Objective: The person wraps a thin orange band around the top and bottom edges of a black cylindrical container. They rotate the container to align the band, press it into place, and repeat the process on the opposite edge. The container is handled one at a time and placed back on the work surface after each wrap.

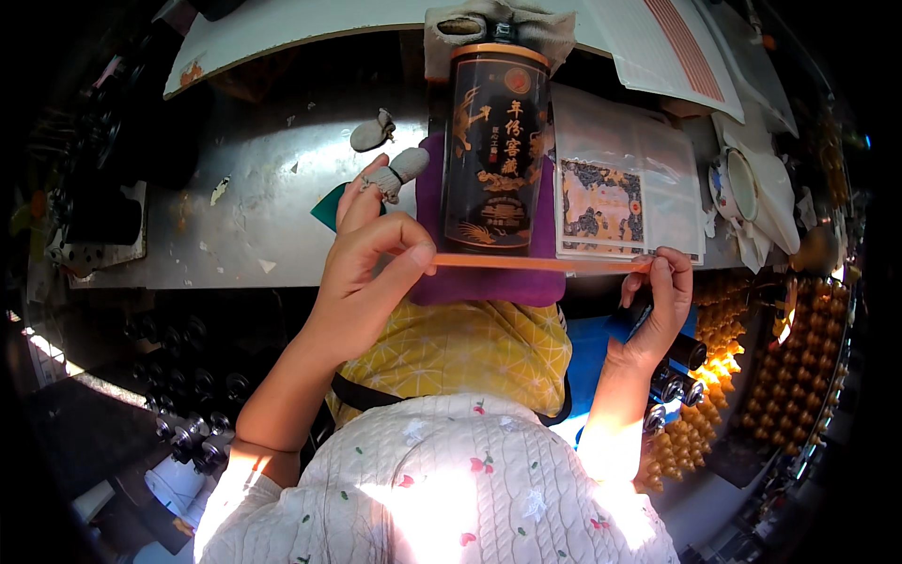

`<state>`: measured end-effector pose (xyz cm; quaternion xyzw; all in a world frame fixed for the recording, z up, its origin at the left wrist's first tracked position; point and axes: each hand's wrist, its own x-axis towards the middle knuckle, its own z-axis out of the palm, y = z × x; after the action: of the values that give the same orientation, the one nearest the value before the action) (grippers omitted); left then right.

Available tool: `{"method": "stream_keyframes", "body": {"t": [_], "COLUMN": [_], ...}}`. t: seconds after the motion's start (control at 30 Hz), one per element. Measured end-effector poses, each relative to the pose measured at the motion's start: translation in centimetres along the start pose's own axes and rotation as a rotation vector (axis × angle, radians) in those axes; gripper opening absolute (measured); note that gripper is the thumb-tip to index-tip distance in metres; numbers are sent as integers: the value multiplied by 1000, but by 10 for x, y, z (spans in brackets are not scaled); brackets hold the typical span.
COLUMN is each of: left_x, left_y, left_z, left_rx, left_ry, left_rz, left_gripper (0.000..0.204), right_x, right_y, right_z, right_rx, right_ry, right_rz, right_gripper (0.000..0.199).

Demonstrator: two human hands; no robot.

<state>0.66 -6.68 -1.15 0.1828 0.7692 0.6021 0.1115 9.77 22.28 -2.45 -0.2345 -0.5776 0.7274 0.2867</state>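
Note:
A thin orange strip [536,264] is stretched level between my two hands, just in front of a black bottle [493,155] with gold decoration. My left hand [366,263] pinches one end between thumb and finger; a grey knitted finger cover [406,167] sits at its raised fingertips. The fingers of my right hand [665,291] are closed on the other end. Beside that palm is a dark blue flat piece [629,320], whose hold I cannot make out. Purple cloth [498,287] lies under the bottle. Behind my left fingers shows a green piece [329,207].
Another grey finger cover [372,132] lies on the metal table [254,216]. Clear sheets with a printed decal [601,207] are right of the bottle. A white cloth [536,33] supports its neck. Farther right stands a white cup [740,183]. Rows of gold pieces [695,414] stand below the table.

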Motion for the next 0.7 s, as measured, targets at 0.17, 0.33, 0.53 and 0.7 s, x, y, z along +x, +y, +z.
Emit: {"method": "stream_keyframes", "body": {"t": [0.17,0.33,0.53,0.7], "left_x": [4,8,5,5], "left_y": [-4,-5,-10,-21], "left_z": [5,12,15,12], "left_rx": [176,220,227,186], "left_ry": [34,77,88,118], "left_rz": [96,159,96,110], "left_gripper": [10,9,12,11], "right_x": [-1,4,8,9], "right_y": [13,22,29,30], "right_z": [-7,-12,-13,-11], "right_rx": [-9,-9,-30,-58], "right_ry": [75,87,95,111], "right_rz": [33,57,77,85], "right_gripper": [9,9,8,9]}}
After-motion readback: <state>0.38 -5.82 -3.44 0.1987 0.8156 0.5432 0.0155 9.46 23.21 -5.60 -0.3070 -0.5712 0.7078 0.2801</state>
